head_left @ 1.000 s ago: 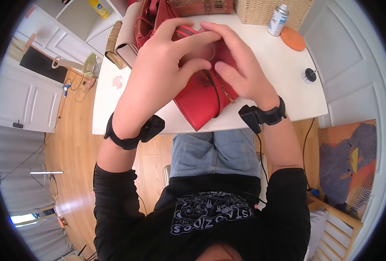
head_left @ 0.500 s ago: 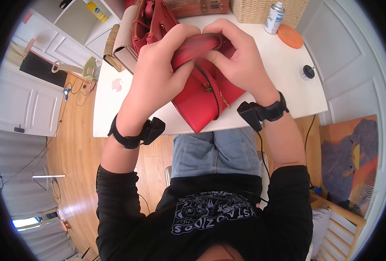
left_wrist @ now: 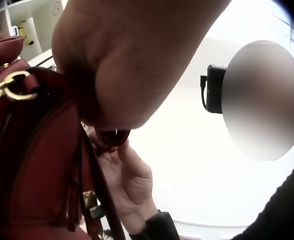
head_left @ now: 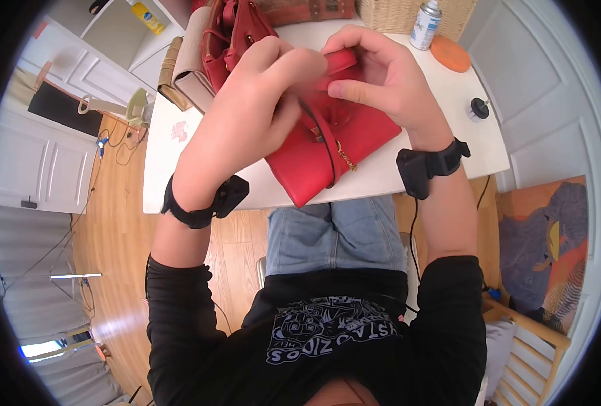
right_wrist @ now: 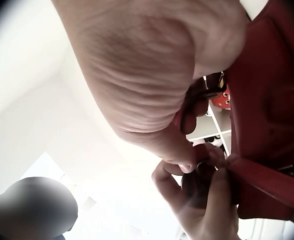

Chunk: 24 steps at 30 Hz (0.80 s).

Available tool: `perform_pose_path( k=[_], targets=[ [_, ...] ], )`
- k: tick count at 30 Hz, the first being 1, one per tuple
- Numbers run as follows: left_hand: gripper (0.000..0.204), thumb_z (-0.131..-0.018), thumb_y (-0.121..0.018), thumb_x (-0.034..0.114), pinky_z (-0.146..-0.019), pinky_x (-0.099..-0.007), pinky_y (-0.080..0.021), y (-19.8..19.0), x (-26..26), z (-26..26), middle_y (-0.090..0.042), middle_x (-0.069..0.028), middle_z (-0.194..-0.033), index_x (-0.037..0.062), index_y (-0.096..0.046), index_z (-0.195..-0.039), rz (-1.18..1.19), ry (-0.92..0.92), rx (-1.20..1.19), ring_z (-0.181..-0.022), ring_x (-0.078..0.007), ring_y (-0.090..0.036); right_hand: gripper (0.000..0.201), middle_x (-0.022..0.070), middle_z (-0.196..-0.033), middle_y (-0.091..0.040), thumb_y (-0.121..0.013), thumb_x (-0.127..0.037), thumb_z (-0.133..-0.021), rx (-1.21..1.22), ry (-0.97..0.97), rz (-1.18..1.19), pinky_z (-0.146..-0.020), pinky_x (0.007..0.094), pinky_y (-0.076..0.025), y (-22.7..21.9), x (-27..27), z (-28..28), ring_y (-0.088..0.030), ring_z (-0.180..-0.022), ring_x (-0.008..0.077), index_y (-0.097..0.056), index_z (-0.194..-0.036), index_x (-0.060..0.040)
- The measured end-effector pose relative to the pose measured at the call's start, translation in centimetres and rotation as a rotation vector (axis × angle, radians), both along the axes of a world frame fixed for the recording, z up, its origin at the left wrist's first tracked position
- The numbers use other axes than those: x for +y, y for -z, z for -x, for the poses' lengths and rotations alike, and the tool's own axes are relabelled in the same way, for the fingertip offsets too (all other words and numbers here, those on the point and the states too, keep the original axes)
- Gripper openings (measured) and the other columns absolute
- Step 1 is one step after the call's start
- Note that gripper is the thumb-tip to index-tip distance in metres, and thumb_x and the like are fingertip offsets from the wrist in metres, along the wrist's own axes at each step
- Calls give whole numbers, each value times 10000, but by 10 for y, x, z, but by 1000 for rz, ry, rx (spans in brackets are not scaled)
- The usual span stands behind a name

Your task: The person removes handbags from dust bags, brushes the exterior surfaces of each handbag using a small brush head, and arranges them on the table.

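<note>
A red handbag (head_left: 297, 166) with a gold chain charm (head_left: 346, 157) lies near the table's front edge. My left hand (head_left: 249, 101) grips its handle from the left, fingers curled over it. My right hand (head_left: 395, 84) has thumb and fingers round the handle's right part (head_left: 341, 62). In the left wrist view, the bag's side (left_wrist: 42, 165) fills the left, and the right hand (left_wrist: 129, 185) is beyond the handle. The right wrist view shows the thumb of my right hand (right_wrist: 137, 65) close to the left hand's fingers (right_wrist: 219, 195) at the handle.
More bags stand at the table's back left: a dark red one (head_left: 236, 40), a pale one (head_left: 193, 64) and a tan one (head_left: 172, 78). A spray can (head_left: 425, 26), orange disc (head_left: 450, 53), small black-topped item (head_left: 479, 108) and wicker basket (head_left: 419, 15) are at the right and back.
The right hand has shifted right and its fingers have spread apart more. The left hand has come over the handle, covering its left part. The bag has turned slightly.
</note>
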<state>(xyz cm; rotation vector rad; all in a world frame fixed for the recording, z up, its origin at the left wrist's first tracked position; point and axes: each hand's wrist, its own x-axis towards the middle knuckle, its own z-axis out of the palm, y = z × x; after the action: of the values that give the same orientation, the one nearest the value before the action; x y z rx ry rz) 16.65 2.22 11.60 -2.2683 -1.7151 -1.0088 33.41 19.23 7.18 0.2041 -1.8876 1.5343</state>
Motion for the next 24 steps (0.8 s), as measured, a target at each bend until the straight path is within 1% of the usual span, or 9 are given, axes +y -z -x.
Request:
perform_pose_path(
  k=[2,4,6,8,16,18,20,22,24],
  targets=[
    [406,-881,-596,-136,-904,-329,-531,-3,-6,-4,-623,-119,-1111,21,-613,-1255,32,25,-27,-1001,-271,-643,362,57,-1172,-718,-820,-73,-916,2,4,-27,-1013,323,-552,-1,1,-1,-685,-1108,173,-658,-1232,-3],
    [426,-927,-671,-33,-898,-349,-537,-8,-11,-5,-607,-107,-1115,38,-585,-1339,161,82,-342,-1008,-271,-634,351,54,-1139,-715,-820,-69,-894,12,49,-122,-986,320,-554,1,3,2,-684,-1076,171,-654,-1199,-13],
    [407,-938,-709,22,-874,-365,-535,-9,-7,-5,-586,-120,-1067,33,-604,-1331,181,33,-334,-989,-292,-626,342,50,-1106,-713,-819,-64,-872,17,88,-217,-960,317,-556,5,1,5,-684,-1043,169,-649,-1166,-23],
    [403,-930,-716,18,-836,-389,-533,-10,-4,-5,-576,-140,-1020,35,-624,-1322,134,-18,28,-956,-331,-631,319,74,-1055,-695,-812,-65,-830,-41,218,-256,-906,332,-544,7,-2,8,-676,-974,199,-629,-1091,-41],
    [298,-854,-742,-27,-762,-438,-549,21,15,-3,-581,-151,-988,31,-638,-1128,-169,-327,78,-860,-382,-638,230,116,-1108,-659,-790,-136,-884,0,461,-601,-934,430,-526,-2,-37,-6,-640,-1111,327,-671,-1063,-55],
    [316,-796,-757,-51,-743,-444,-564,29,19,0,-565,-155,-979,42,-626,-1068,-273,-363,44,-836,-392,-631,179,117,-1134,-662,-778,-171,-937,108,401,-563,-898,410,-539,-3,-34,-6,-661,-1056,319,-719,-1055,-50],
    [274,-875,-764,-47,-753,-386,-551,35,16,-2,-645,-130,-983,36,-598,-1078,-354,-301,59,-837,-323,-636,152,101,-1169,-677,-748,-192,-995,5,406,-478,-855,366,-548,-5,-29,-5,-693,-987,257,-745,-1046,-50],
    [329,-828,-771,-66,-776,-387,-565,37,21,-2,-644,-131,-1015,34,-596,-1087,-410,-260,-10,-871,-329,-652,175,80,-1184,-688,-713,-197,-1038,-78,276,-139,-821,320,-543,-11,-21,5,-703,-937,175,-742,-1007,-27],
    [385,-780,-778,-86,-798,-388,-579,35,21,-5,-643,-132,-1047,33,-594,-1096,-472,-229,-82,-904,-335,-668,190,74,-1189,-698,-708,-195,-1053,-65,292,-204,-844,295,-543,-11,-19,10,-695,-973,130,-720,-1072,-6]
  ],
)
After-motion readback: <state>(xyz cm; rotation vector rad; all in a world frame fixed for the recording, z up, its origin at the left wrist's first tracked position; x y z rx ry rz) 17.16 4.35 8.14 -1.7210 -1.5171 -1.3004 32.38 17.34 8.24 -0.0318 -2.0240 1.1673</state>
